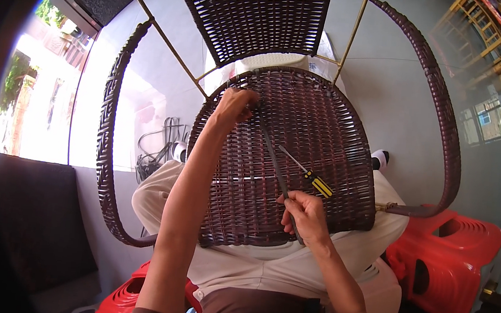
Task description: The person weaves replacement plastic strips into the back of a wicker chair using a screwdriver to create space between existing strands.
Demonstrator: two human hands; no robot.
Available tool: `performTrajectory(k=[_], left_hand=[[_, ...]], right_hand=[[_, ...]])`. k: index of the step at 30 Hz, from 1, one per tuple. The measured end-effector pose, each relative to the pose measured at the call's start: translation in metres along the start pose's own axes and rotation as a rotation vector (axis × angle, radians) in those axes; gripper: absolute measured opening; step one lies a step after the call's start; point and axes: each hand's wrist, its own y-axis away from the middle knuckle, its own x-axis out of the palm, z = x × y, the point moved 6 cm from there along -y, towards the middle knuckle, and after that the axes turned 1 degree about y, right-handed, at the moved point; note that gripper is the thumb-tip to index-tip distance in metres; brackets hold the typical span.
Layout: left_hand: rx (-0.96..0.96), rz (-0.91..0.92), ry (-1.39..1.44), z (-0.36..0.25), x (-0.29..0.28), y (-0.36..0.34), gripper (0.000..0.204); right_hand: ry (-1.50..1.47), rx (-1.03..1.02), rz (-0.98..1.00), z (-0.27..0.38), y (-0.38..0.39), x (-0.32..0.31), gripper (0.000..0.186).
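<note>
A dark brown woven chair seat (319, 133) lies across my lap, its woven backrest (252, 18) reaching away from me. My left hand (236, 105) is at the far left part of the seat, fingers curled down against the weave. What those fingers hold, if anything, is hidden. From beside them a flat dark strip (273, 162) runs back over the seat towards me. Near the front edge my right hand (308, 216) pinches this strip between thumb and fingers, its tail sticking out below. A screwdriver (319, 183) with a yellow and black handle lies on the weave, just beyond my right hand.
Curved wrapped armrests (109, 125) flank the seat, joined to thin brass-coloured rods (171, 40). Loose dark strips (157, 153) lie in a tangle on the floor at left. Red plastic stools (454, 266) stand at right and near left. Bamboo-like furniture (485, 34) is far right.
</note>
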Motion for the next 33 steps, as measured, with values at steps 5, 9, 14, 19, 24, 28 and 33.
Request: performTrajectory(k=[5, 9, 14, 19, 24, 28, 33], left_hand=[[0.115, 0.12, -0.348, -0.01, 0.01, -0.008, 0.021], [0.108, 0.067, -0.21, -0.008, 0.007, -0.005, 0.021], [0.001, -0.047, 0.141, 0.008, 0.002, -0.009, 0.013], [0.119, -0.157, 0.065, 0.011, 0.007, -0.004, 0.015], [0.153, -0.1, -0.252, 0.002, 0.002, -0.017, 0.022], [0.129, -0.088, -0.495, -0.004, 0.007, -0.025, 0.027], [0.245, -0.164, -0.195, 0.005, 0.006, -0.012, 0.024]], right_hand=[[-0.016, -0.022, 0.025, -0.004, 0.0, 0.005, 0.015], [0.028, -0.019, 0.069, -0.011, 0.009, 0.006, 0.016], [-0.008, 0.025, 0.047, -0.013, 0.027, 0.002, 0.016], [-0.004, 0.023, 0.039, -0.008, 0.04, 0.003, 0.016], [0.001, 0.018, 0.057, -0.006, 0.043, 0.001, 0.017], [0.032, 0.011, 0.069, -0.006, 0.042, 0.002, 0.017], [0.005, -0.005, 0.074, -0.002, 0.049, 0.004, 0.016]])
